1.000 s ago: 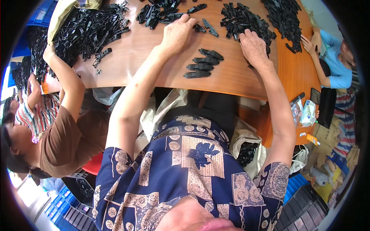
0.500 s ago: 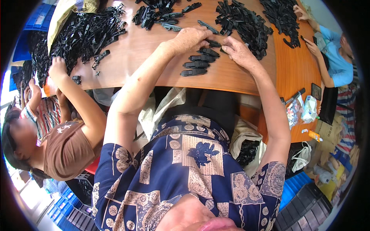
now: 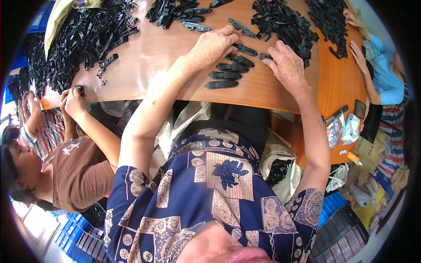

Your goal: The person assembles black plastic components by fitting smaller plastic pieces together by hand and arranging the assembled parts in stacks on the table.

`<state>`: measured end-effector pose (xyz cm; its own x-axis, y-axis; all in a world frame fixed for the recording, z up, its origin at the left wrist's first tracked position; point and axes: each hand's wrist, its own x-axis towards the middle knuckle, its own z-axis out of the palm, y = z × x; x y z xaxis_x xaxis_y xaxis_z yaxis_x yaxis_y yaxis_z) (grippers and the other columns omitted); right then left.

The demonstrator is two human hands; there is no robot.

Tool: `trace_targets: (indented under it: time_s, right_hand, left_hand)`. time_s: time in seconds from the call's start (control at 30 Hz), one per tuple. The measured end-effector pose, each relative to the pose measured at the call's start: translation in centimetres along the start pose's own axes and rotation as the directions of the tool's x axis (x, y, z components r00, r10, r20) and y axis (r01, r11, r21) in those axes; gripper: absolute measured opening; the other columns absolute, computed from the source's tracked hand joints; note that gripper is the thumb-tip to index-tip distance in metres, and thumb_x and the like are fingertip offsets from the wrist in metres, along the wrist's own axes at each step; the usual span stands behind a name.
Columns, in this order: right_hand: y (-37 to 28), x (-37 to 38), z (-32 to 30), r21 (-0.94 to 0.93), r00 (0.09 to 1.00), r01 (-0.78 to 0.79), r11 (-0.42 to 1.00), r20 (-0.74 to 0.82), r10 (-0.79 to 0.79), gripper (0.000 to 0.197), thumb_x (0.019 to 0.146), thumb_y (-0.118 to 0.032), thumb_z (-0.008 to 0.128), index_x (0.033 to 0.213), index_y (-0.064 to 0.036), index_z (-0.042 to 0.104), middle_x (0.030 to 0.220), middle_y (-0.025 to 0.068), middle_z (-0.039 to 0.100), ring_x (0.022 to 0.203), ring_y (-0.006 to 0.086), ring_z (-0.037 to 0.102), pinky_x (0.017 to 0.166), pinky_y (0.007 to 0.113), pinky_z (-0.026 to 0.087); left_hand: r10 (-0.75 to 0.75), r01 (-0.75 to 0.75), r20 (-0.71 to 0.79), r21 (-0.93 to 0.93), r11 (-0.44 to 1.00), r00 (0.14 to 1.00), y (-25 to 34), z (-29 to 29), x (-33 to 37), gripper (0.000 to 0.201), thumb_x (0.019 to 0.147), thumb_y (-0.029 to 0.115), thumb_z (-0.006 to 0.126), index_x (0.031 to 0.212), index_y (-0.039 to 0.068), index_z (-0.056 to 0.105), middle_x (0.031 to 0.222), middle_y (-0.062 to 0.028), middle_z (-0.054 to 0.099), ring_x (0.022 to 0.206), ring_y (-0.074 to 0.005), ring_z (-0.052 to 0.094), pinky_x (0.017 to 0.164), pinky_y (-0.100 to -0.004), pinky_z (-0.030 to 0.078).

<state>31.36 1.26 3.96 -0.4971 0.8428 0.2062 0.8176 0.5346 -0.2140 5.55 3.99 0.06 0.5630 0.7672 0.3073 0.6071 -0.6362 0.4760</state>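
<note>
Several long black plastic parts [image 3: 223, 83] lie in a slanting row on the wooden table in front of me. My left hand [image 3: 215, 47] is at the far end of the row, its fingers curled and pinched at the left end of the farthest black plastic part [image 3: 247, 50]. To its right, my right hand [image 3: 287, 65] pinches a small dark piece [image 3: 265, 56] between thumb and forefinger. That piece is partly covered by the fingers. Just beyond my hands lies a single long dark part [image 3: 241, 28].
Heaps of black parts lie at the left [image 3: 83, 39], at the far middle [image 3: 169, 12] and at the right [image 3: 285, 26]. Co-workers sit on both sides, one in a brown shirt [image 3: 83, 173], another in blue [image 3: 388, 65]. A phone [image 3: 360, 109] rests on the right.
My right hand has moved right, away from the row, with a small dark piece now showing in its fingers. My left hand has shifted slightly left. The brown-shirted co-worker's hand has come nearer the table edge.
</note>
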Motion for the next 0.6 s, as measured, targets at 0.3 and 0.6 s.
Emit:
trace_targets:
  time_s: [0.3,0.6]
  right_hand:
    - [-0.9,1.4,1.0,0.266,0.983,-0.16,0.951,0.129,0.129,0.017,0.09,-0.022,0.07,0.092,-0.0063,0.064,0.082,0.0108,0.066,0.078,0.0338,0.066,0.066,0.042,0.051]
    - [-1.6,1.9,2.7,0.289,0.998,-0.067,0.955,0.021,0.064,0.021,0.089,-0.021,0.07,0.085,-0.0045,0.058,0.076,0.0144,0.065,0.075,0.0362,0.065,0.064,0.045,0.05]
  left_hand:
    - [-0.024,0.029,0.051,-0.098,0.995,0.998,-0.5,0.3,0.3,0.02,0.089,0.015,0.069,0.106,0.006,0.068,0.104,-0.0093,0.062,0.096,-0.0345,0.066,0.08,-0.0445,0.054]
    - [0.02,-0.011,0.071,-0.124,0.992,0.997,-0.9,-0.3,0.7,0.019,0.089,0.015,0.069,0.106,0.006,0.07,0.106,-0.0079,0.065,0.099,-0.0316,0.066,0.081,-0.0431,0.054]
